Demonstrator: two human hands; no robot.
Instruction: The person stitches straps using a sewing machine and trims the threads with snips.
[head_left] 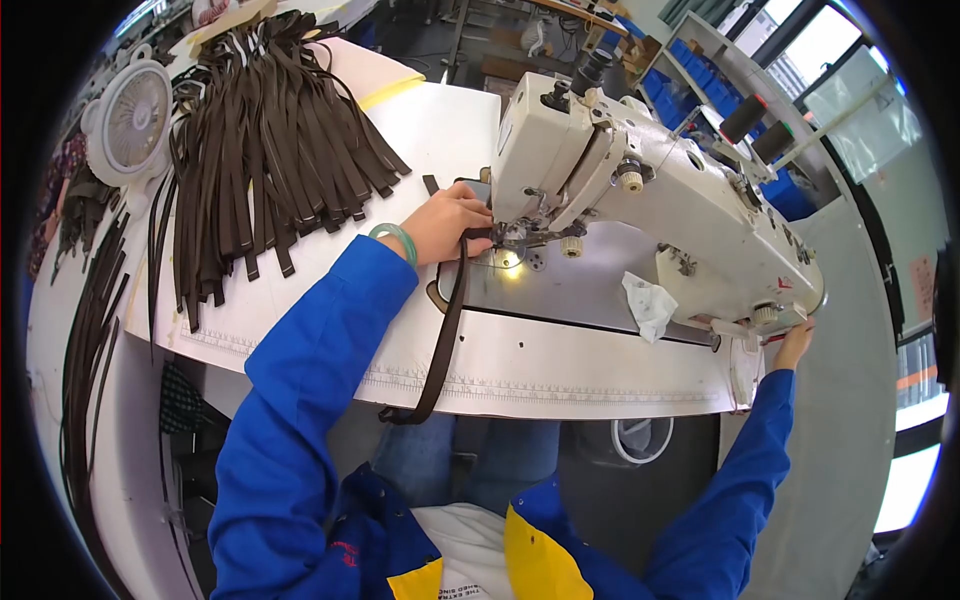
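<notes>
strap (pixel 449 340): tail hangs over table (pixel 600 375) edge, could snag, pulling crooked | right hand (pixel 795 345): at machine's (pixel 640 170) right end, grip unclear | left hand (pixel 450 225): pinching strap beside machine's head, slipping could injure it | bundle (pixel 270 150): beyond, loose ends could tangle

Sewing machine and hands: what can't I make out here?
All in the head view:
Dark brown strap: the stretch covered by the left hand.
Right hand: whether it grips or merely touches the sewing machine; too small to tell.
White shirt: rest of its lettering, cut off by the bottom edge.
</notes>
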